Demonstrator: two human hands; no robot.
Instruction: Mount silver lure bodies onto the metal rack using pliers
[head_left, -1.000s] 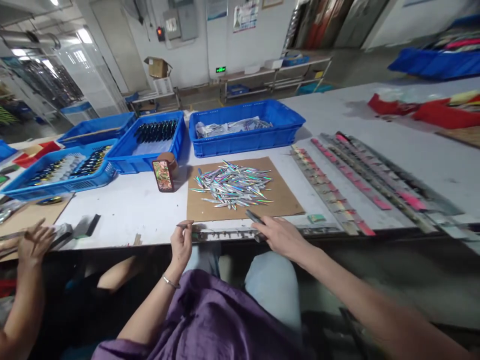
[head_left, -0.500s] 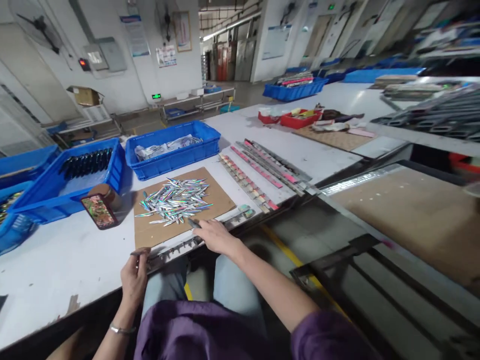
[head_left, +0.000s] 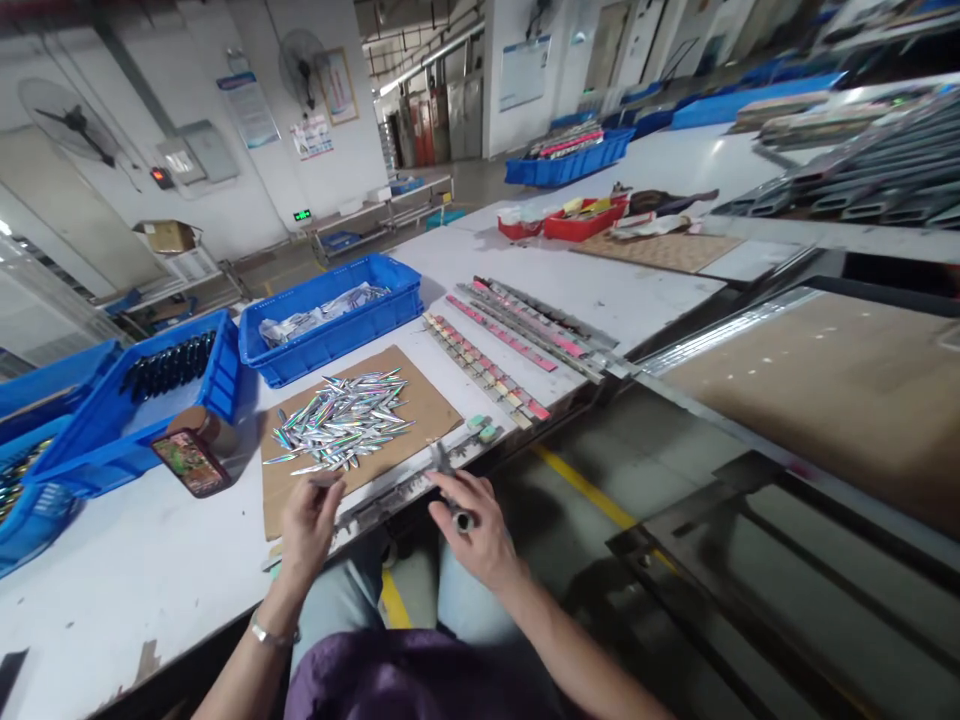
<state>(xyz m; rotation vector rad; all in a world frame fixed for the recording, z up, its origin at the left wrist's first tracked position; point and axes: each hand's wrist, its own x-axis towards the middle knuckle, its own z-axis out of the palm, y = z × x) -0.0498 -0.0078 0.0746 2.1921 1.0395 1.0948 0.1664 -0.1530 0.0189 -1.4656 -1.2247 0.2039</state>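
Note:
My left hand (head_left: 309, 525) is closed at the front of the cardboard sheet (head_left: 431, 410), pinching a slim greyish piece (head_left: 327, 482) between thumb and fingers. My right hand (head_left: 480, 530) is wrapped round a dark grey metal tool (head_left: 463, 520) with a round, hollow-looking end; its other end is blurred. Between and beyond the hands, a slotted metal strip (head_left: 382, 500) lies along the table edge, with pale green blocks (head_left: 484, 430) near its right end. A heap of slender, pointed, iridescent silver pieces (head_left: 341, 420), shaped like fishing lures, covers the cardboard.
Blue crates (head_left: 259, 360) stand behind and left of the cardboard. A phone (head_left: 191, 462) leans against a brown round container (head_left: 202, 430). Several strips with pink and yellow blocks (head_left: 487, 370) lie to the right. Further back are red trays (head_left: 581, 222). A gap separates a brown-topped surface (head_left: 817, 390) at right.
My left hand has moved right and in over the front of the cardboard. My right hand has drawn back from the pile, turning the tool's round end towards me. The view has shifted slightly.

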